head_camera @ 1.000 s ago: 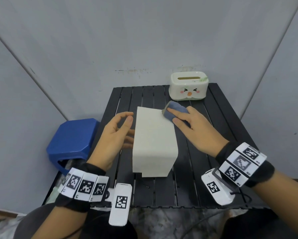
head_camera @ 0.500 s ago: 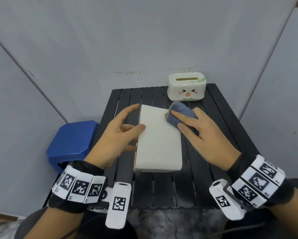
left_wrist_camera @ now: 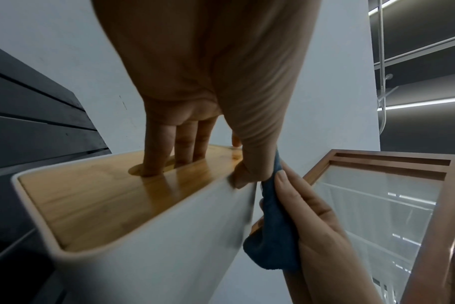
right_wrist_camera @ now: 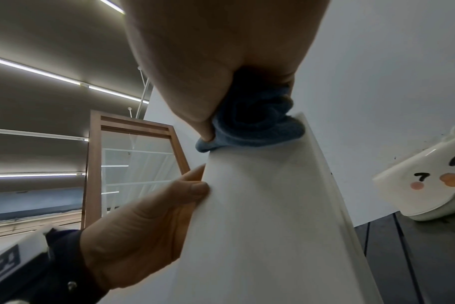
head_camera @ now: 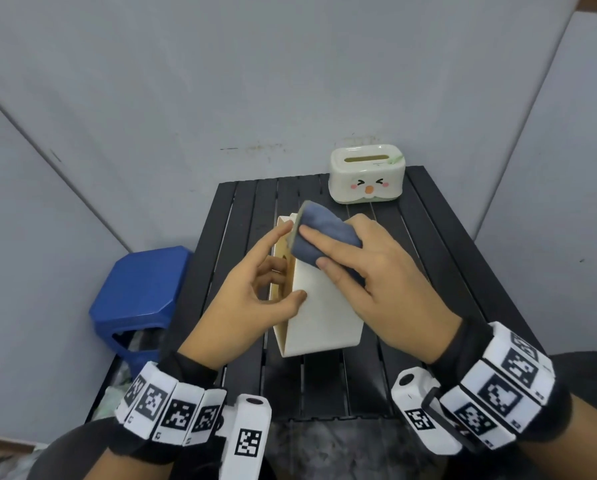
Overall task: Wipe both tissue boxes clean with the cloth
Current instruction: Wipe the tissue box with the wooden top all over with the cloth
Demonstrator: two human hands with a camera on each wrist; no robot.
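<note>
The left hand (head_camera: 252, 303) has its grip clamped on the white tissue box (head_camera: 324, 306): three fingers (left_wrist_camera: 169, 148) reach into the oval slot of the wooden lid (left_wrist_camera: 112, 197), while the thumb presses the box's upper long edge, with the forefinger stretched along that edge toward the far corner. The right hand (head_camera: 383, 282) has its grip closed on a folded blue cloth (head_camera: 321, 237), fingers laid flat over the top and the thumb tucked under, pressing the cloth against the far end of the box's upturned side. The box is tipped onto one long side, lid facing left, in the middle of the black slatted bench (head_camera: 439, 271). The second tissue box (head_camera: 366, 178), cream with a cartoon face and a green base, stands upright at the far right of the bench, well apart from both hands. A blue plastic stool (head_camera: 141, 292) sits on the floor just left of the bench.
</note>
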